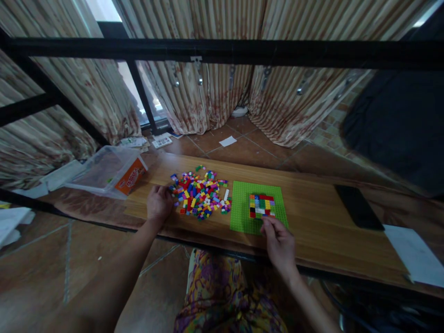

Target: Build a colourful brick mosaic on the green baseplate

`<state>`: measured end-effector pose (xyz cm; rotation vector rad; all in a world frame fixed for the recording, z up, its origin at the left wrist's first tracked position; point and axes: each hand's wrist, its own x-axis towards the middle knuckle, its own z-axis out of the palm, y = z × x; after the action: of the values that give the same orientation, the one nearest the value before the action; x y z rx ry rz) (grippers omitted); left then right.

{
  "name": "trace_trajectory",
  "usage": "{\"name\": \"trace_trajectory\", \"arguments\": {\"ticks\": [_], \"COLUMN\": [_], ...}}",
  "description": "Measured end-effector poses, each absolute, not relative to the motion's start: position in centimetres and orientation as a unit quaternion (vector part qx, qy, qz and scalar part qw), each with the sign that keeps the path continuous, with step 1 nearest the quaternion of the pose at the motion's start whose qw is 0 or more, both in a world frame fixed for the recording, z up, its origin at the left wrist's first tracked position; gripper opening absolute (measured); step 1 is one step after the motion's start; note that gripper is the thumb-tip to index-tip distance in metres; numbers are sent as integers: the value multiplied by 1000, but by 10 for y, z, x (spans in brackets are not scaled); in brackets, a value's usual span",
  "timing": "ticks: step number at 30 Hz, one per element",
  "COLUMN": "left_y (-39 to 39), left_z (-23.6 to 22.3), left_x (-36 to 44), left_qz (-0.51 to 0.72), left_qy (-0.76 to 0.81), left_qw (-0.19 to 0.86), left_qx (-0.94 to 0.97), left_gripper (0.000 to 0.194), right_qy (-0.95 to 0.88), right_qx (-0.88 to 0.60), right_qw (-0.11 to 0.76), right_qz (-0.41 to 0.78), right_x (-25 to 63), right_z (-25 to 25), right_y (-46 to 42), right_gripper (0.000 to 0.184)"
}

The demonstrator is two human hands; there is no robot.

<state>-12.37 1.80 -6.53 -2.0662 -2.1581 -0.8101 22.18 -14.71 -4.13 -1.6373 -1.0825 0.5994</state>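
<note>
A green baseplate (pixel 243 208) lies on the wooden table (pixel 312 212), with a small block of coloured bricks (pixel 262 206) built on it. My right hand (pixel 279 243) rests at the plate's near edge, fingers pinched together just below that block; what they hold, if anything, is too small to name. Left of the plate lies a pile of loose coloured bricks (pixel 201 194). My left hand (pixel 158 203) sits at the pile's left edge, fingers curled against the bricks.
A clear plastic tub (pixel 107 173) with an orange label lies tipped at the table's left end. A black phone (pixel 357 206) and a white sheet (pixel 412 254) lie at the right. A black metal bar (pixel 222 51) crosses overhead. Curtains hang behind.
</note>
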Motion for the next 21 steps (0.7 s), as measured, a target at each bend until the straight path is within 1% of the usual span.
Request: {"name": "trace_trajectory", "arguments": {"ticks": [3, 6, 12, 21], "left_y": [17, 17, 17, 17], "left_z": [-65, -65, -66, -68], "left_x": [-122, -122, -123, -122], "left_qz": [-262, -256, -252, -248], "left_qy": [-700, -701, -699, -706], "left_qw": [22, 20, 23, 22], "left_qx": [-664, -665, -669, -663], "left_gripper": [30, 30, 30, 27], "right_qy": [-506, -565, -639, -737], "right_qx": [-661, -636, -619, -567], "right_qw": [474, 436, 388, 331], "right_qz": [287, 292, 241, 157], "right_x": [201, 186, 170, 133], "right_z": [-45, -48, -49, -53], "right_y": [-150, -145, -129, -94], "right_gripper": [31, 26, 20, 21]}}
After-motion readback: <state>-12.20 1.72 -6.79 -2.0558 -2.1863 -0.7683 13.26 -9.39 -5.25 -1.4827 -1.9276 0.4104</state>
